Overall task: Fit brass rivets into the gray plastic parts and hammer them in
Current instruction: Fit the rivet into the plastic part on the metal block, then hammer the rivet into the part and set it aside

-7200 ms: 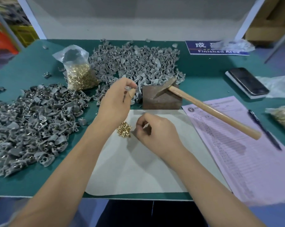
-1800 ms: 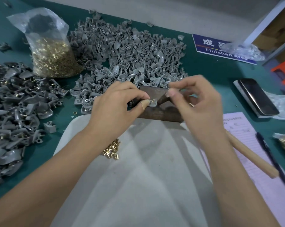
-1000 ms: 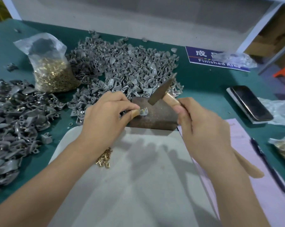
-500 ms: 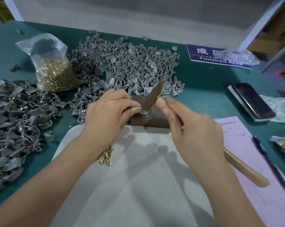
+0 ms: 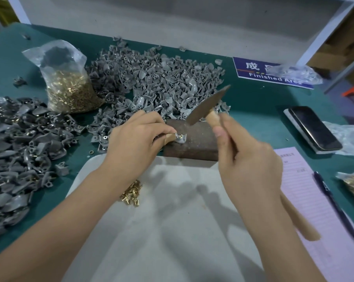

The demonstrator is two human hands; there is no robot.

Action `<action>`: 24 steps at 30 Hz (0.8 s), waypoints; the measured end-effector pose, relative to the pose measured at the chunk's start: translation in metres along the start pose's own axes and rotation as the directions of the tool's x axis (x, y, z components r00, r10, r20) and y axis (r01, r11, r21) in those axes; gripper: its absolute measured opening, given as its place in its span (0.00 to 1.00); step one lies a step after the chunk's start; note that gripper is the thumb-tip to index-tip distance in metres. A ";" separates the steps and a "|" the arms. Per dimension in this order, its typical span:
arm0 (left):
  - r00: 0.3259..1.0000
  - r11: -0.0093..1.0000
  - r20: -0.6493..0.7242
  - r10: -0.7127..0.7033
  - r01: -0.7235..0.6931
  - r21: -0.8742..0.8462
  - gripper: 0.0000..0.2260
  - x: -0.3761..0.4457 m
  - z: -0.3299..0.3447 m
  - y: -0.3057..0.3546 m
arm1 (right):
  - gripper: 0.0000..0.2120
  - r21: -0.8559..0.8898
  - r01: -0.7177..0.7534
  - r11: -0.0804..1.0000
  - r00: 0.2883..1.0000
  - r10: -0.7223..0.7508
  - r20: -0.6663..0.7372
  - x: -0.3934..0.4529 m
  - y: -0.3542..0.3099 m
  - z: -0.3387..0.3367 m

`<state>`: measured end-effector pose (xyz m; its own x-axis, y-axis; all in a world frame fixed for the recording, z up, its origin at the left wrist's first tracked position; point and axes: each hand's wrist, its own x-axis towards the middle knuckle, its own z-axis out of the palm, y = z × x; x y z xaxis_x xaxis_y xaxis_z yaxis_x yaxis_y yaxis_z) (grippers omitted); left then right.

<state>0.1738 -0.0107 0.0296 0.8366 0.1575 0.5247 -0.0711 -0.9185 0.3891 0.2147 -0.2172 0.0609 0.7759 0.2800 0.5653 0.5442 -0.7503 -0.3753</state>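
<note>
My left hand pinches a small gray plastic part with a brass rivet in it, held flat on the rusty metal block. My right hand grips the wooden handle of a hammer, whose dark head is raised above and behind the part. A small heap of loose brass rivets lies on the white mat under my left wrist.
A large pile of gray parts lies behind the block, another gray pile at left. A bag of brass rivets stands at back left. Right side: a phone, pink paper, pen, blue sign.
The hammer head, down on the part half a second ago, has lifted up and to the right. My left hand still holds the part on the block.
</note>
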 end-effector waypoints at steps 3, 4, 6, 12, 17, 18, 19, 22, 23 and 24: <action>1.000 1.000 -0.009 -0.014 0.014 -0.014 0.06 0.000 0.001 -0.001 | 0.12 -0.056 0.004 0.998 0.992 0.003 0.126 -0.002 0.000 0.001; 1.000 1.000 -0.006 -0.014 0.014 -0.018 0.06 0.000 0.001 -0.002 | 0.13 -0.067 -0.006 0.998 0.997 0.011 0.083 -0.002 0.001 0.000; 1.000 1.000 -0.005 -0.012 0.012 -0.022 0.06 0.000 0.002 -0.003 | 0.14 -0.020 -0.059 0.998 0.998 0.058 -0.008 -0.001 0.003 -0.003; 1.000 0.999 -0.001 -0.022 0.022 -0.034 0.07 -0.001 0.003 -0.003 | 0.13 -0.030 0.001 1.000 0.996 0.002 0.089 -0.004 -0.004 -0.001; 1.000 0.999 0.001 -0.021 0.021 -0.041 0.07 0.000 0.003 -0.002 | 0.14 0.032 -0.054 0.998 0.998 0.055 -0.036 -0.001 -0.003 -0.003; 1.000 0.999 0.001 -0.018 0.018 -0.041 0.08 0.000 0.003 -0.003 | 0.14 0.003 -0.027 1.000 0.999 0.027 0.020 -0.002 -0.004 -0.003; 1.000 0.999 0.002 -0.016 0.017 -0.043 0.08 -0.001 0.003 -0.003 | 0.13 -0.029 -0.008 1.000 0.997 0.011 0.083 -0.003 -0.004 -0.003; 1.000 0.999 0.003 -0.016 0.016 -0.035 0.08 0.000 0.002 -0.004 | 0.14 -0.088 -0.042 0.995 0.995 0.050 0.088 -0.003 -0.002 -0.002; 1.000 0.999 0.000 -0.015 0.015 -0.030 0.08 0.000 0.002 -0.003 | 0.15 -0.085 -0.064 0.994 0.996 0.069 0.062 -0.002 0.000 -0.002; 1.000 0.999 -0.003 -0.017 0.017 -0.028 0.07 0.000 0.002 -0.003 | 0.16 -0.080 -0.075 0.994 0.996 0.079 0.048 -0.001 0.001 -0.001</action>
<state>0.1754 -0.0090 0.0269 0.8361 0.1739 0.5203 -0.0725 -0.9051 0.4191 0.2136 -0.2188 0.0609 0.8312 0.2483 0.4975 0.4571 -0.8146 -0.3571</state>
